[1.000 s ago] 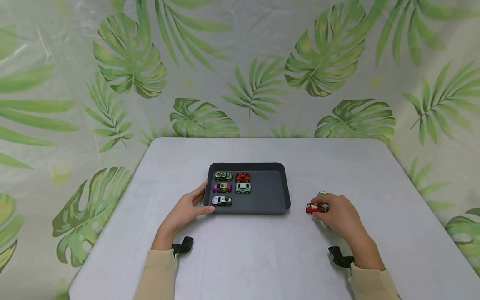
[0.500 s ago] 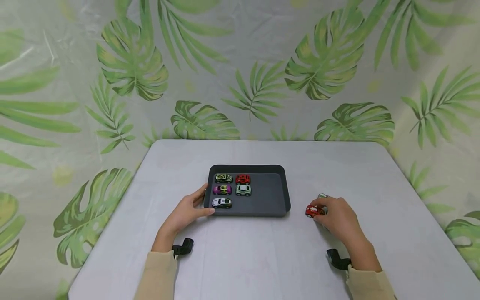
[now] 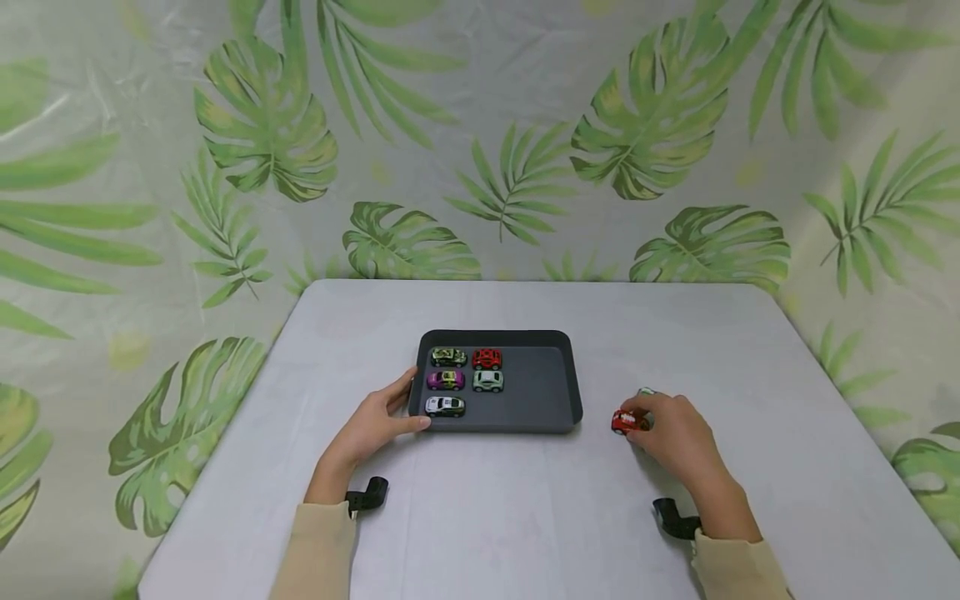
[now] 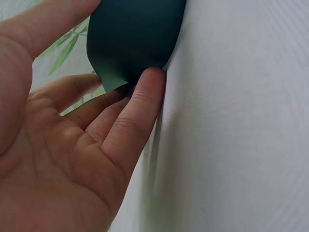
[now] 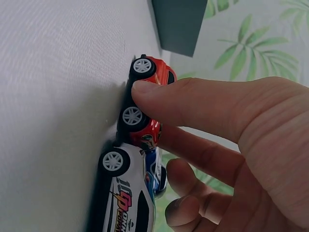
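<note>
My right hand (image 3: 678, 437) pinches a red toy car (image 3: 624, 422) between thumb and fingers, right of the tray. In the right wrist view the thumb lies across the side of the red toy car (image 5: 161, 70), between its wheels. Close behind it stand a white toy car (image 5: 128, 203) with lettering and a blue one (image 5: 153, 169), mostly hidden by the hand in the head view. My left hand (image 3: 371, 427) holds the dark grey tray (image 3: 498, 429) at its left end, thumb at the near corner, fingers against the outer wall (image 4: 135, 43).
Inside the tray, on its left half, stand a camouflage car (image 3: 448, 357), a red car (image 3: 487, 359), a purple car (image 3: 446, 381), a pale green car (image 3: 488, 381) and a white-and-black car (image 3: 446, 407). A white-covered table (image 3: 495, 517) lies beneath, with a leaf-patterned backdrop (image 3: 502, 183) behind.
The right hand, with the red toy car in its fingers, has shifted very slightly toward me. The left hand and tray hold still; the whole view has dipped a little.
</note>
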Available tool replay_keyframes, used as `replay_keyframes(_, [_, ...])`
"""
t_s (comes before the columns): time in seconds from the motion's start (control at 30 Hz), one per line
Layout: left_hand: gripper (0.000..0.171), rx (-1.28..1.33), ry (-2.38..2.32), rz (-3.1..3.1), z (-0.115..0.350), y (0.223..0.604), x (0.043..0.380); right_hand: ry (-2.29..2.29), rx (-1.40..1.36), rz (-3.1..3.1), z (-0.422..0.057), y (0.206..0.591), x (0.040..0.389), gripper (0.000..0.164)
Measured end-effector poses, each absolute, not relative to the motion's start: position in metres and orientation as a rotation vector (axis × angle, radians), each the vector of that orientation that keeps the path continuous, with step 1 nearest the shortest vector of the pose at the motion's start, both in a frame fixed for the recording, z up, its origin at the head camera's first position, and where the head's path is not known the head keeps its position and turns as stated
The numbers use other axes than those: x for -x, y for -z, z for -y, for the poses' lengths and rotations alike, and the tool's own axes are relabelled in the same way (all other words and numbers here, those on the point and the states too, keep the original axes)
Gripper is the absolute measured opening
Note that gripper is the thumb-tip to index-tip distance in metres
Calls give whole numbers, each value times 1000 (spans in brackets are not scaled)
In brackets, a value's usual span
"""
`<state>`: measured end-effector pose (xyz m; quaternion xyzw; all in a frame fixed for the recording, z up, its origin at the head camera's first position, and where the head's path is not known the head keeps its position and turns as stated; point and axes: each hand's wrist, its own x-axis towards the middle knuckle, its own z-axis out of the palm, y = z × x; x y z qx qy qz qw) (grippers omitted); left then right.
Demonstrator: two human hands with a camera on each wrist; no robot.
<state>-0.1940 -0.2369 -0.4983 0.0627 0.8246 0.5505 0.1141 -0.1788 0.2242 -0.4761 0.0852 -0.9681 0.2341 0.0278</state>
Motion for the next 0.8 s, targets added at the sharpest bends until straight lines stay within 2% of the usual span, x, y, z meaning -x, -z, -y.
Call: replay_keyframes(0.8, [97,-198,-1630,-2416,235,497,192,-645,-281,2980,-213,470,182,32])
